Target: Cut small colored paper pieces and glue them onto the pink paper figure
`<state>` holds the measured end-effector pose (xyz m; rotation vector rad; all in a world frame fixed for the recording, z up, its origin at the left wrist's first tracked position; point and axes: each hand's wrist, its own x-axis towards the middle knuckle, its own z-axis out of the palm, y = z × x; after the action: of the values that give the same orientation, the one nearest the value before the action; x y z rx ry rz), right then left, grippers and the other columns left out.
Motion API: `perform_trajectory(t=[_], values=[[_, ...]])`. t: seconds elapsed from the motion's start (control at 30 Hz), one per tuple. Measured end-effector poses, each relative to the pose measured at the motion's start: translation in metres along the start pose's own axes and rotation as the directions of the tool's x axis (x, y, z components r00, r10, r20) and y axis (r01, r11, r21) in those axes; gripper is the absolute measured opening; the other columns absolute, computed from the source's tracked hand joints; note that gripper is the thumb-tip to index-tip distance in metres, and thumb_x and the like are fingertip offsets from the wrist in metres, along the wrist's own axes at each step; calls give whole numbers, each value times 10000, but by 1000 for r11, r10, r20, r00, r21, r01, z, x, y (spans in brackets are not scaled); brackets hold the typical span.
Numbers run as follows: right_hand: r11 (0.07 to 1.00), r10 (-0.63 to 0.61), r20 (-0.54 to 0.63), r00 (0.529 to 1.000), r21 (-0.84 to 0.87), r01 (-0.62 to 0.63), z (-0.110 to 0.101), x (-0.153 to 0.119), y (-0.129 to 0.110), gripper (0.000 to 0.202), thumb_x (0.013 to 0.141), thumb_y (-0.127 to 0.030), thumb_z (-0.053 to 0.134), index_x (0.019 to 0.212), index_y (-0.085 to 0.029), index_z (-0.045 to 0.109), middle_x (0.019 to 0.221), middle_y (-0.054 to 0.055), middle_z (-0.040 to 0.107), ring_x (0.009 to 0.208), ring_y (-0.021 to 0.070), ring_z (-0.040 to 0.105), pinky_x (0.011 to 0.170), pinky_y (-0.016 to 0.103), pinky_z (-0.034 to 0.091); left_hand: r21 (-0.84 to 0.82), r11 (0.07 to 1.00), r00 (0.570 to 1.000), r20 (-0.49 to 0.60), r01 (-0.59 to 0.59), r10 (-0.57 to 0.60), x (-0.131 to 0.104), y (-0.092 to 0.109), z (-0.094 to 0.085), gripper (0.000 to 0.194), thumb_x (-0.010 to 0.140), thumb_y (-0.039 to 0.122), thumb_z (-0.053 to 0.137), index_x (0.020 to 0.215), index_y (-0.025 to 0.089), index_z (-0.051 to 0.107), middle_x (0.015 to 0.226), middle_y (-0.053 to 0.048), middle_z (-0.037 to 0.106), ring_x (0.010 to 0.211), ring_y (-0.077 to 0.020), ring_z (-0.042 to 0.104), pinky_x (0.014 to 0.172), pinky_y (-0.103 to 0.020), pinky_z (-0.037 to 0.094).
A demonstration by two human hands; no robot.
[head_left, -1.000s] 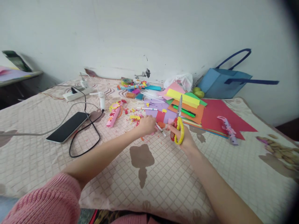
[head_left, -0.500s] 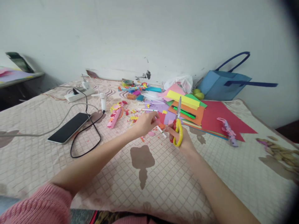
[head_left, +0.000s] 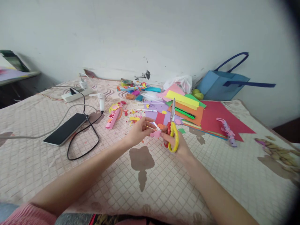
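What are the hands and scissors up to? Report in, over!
Right hand holding scissors, blades pointing away. Left hand beside pink paper, grip unclear. White stick between hands, might get in the way.

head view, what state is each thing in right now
Scissors: in right hand, blades together or nearly so
Left hand: fingers bent, grip unclear
Flat device: screen dark, lying face up
Power strip: plugs inserted, power unclear
Blue bag: upright, one handle raised, other jutting sideways
Plastic bag: crumpled
Red sheet: lying flat
Purple roll: rolled up, lying
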<state>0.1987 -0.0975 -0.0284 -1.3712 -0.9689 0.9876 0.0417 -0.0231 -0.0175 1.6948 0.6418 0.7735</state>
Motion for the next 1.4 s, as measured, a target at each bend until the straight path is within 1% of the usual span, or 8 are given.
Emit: perform_trajectory(t=[0.1, 0.3, 0.53, 0.67, 0.8, 0.97, 1.13, 1.4], values=[[997, 7, -5, 1000, 71, -6, 1, 0, 4, 208, 648, -279, 683, 762, -200, 529, 513, -75, 482, 386, 65, 418, 351, 184, 339, 178, 976, 988, -62, -129, 142, -13, -3, -1, 327, 771, 82, 495, 1080, 184, 462, 1015, -68, 603, 834, -124, 605, 701, -257, 496], [993, 35, 26, 999, 112, -38, 8, -6, 4, 244, 646, -310, 701, 770, -201, 522, 532, -76, 472, 393, 67, 418, 360, 188, 326, 475, 822, 943, 58, -314, 327, -25, -3, 7, 278, 735, 8, 474, 931, 193, 546, 949, -35, 578, 885, -142, 552, 780, -277, 460], [993, 41, 73, 996, 109, -49, 8, -8, 6, 244, 667, -340, 700, 774, -198, 533, 498, -82, 452, 404, 68, 391, 382, 193, 313, 377, 847, 920, 39, -374, 389, -25, -8, 5, 189, 761, 18, 482, 835, 163, 577, 843, -28, 595, 818, -129, 552, 753, -268, 448], [994, 42, 62, 997, 98, -48, 7, -6, 6, 241, 640, -299, 703, 778, -197, 534, 539, -74, 473, 424, 68, 395, 397, 197, 311, 248, 911, 943, 38, -330, 331, -26, -8, 6, 109, 770, 73, 540, 815, 159, 590, 837, -36, 605, 788, -126, 558, 725, -258, 452], [997, 31, 59, 998, 71, -35, 6, -7, 5, 224, 633, -280, 690, 773, -194, 538, 591, -57, 505, 463, 80, 430, 426, 208, 334, 14, 986, 986, -25, -164, 165, -27, -11, 10, 59, 769, 197, 616, 789, 144, 599, 802, -46, 614, 753, -131, 568, 712, -272, 456], [1000, -13, 75, 997, 28, 11, 7, -10, 5, 206, 672, -302, 670, 783, -200, 528, 594, -65, 492, 459, 76, 424, 431, 210, 336, -387, 918, 994, -37, 83, -105, -27, -13, 15, 162, 704, 246, 699, 749, 126, 599, 767, -37, 644, 701, -112, 583, 669, -246, 451], [999, -37, 70, 997, -27, 39, 8, -12, 2, 188, 686, -287, 651, 785, -199, 519, 598, -62, 482, 456, 77, 423, 418, 208, 334, -473, 866, 974, -60, 163, -217, -29, -14, 16, 187, 682, 250, 722, 752, 122, 606, 728, -18, 645, 663, -88, 572, 664, -229, 450], [998, -48, 60, 997, -40, 51, 8, -14, 2, 166, 733, -323, 629, 795, -205, 531, 555, -67, 463, 432, 76, 411, 403, 203, 335, -502, 851, 968, -92, 158, -234, -31, -14, 16, 198, 689, 265, 716, 757, 120, 599, 748, -31, 661, 684, -102, 592, 673, -242, 462]])
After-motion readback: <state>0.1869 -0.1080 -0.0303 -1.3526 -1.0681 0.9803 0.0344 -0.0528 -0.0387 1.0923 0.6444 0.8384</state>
